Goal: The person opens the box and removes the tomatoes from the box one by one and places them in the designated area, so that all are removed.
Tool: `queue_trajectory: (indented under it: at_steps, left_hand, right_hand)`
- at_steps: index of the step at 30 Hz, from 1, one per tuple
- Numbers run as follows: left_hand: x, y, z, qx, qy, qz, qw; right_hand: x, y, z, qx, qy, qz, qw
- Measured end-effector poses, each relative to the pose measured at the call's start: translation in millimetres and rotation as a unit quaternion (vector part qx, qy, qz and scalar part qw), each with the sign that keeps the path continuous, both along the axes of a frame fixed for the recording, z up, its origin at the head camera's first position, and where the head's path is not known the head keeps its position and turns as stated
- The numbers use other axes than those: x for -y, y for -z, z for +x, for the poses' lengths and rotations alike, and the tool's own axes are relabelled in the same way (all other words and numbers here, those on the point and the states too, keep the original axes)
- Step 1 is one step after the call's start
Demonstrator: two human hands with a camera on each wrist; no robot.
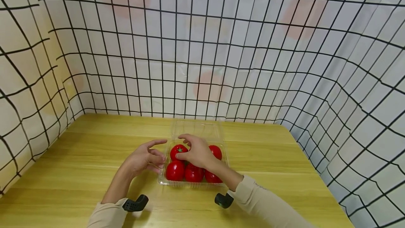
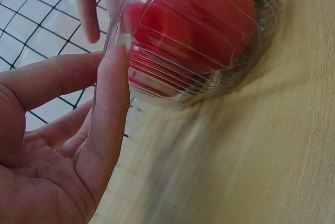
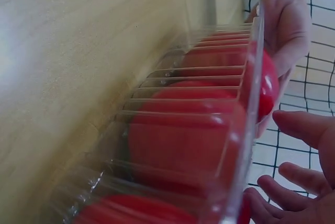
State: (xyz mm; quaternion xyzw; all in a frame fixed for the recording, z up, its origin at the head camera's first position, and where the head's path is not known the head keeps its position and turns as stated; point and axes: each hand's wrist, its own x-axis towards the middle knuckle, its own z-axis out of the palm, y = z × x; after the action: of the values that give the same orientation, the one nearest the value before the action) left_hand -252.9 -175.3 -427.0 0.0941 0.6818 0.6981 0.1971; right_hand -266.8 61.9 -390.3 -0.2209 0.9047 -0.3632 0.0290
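Observation:
Several shiny red tomatoes sit in a clear plastic clamshell box; one tomato shows a green calyx. The box's lid is folded back at the far side. At the left edge is my left hand, its fingers extended and touching the rim. A fingertip lies right against that rim in the left wrist view. My right hand hovers over the tomatoes with fingers spread and nothing gripped, its thumb overlapping the calyx tomato. It hides part of the back row.
The box stands on a yellow wood-grain table. A white sheet with a black grid pattern rises behind the table and on both sides. Black wrist devices sit at both sleeves.

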Motion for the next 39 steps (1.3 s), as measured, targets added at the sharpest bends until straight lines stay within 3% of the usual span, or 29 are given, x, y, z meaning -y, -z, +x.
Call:
queue_trajectory:
  at_steps: [14,24,39]
  left_hand:
    - [-1,-0.7,0.2,-0.001,0.004,0.001,1.0000]
    - [0,-0.2,0.3,0.000,0.002,-0.002,1.0000]
    - [-1,0.6,-0.7,-0.010,0.003,-0.007,0.9999]
  right_hand:
    - [3,9.9,-7.0,-0.010,-0.011,0.024,1.000]
    - [5,13.8,-10.3,-0.016,-0.012,0.069,0.997]
    - [5,14.3,-13.1,-0.012,-0.015,0.099,0.995]
